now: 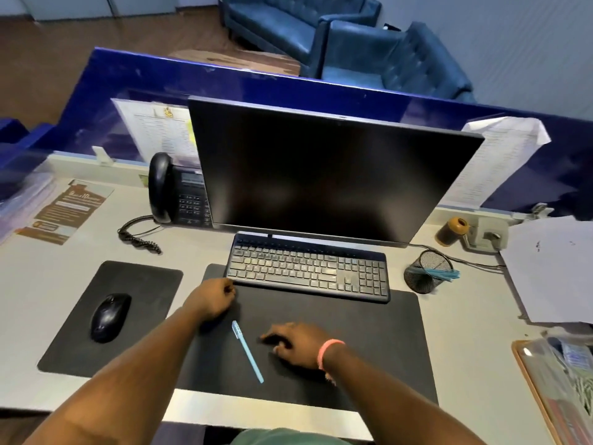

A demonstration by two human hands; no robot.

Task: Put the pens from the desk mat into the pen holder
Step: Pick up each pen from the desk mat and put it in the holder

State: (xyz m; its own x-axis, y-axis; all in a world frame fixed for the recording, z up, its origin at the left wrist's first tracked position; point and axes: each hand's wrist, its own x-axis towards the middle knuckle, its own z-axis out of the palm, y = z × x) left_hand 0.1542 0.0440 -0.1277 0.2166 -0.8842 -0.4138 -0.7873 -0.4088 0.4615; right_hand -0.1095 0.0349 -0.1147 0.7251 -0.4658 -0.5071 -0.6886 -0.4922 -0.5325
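Observation:
One light blue pen [247, 350] lies diagonally on the black desk mat [369, 342], between my hands. My left hand [213, 298] rests as a closed fist on the mat near the keyboard's left corner and holds nothing that I can see. My right hand [296, 343] hovers palm down just right of the pen, fingers spread toward it but apart from it. The black mesh pen holder [425, 276] stands on the desk right of the keyboard, tilted, with several blue pens sticking out of its rim.
A keyboard [308, 268] sits on the mat's far edge under a dark monitor [327, 175]. A mouse [110, 316] rests on a separate pad at left, a phone [178, 191] behind it. Papers [552, 268] and a tray [558, 390] fill the right side.

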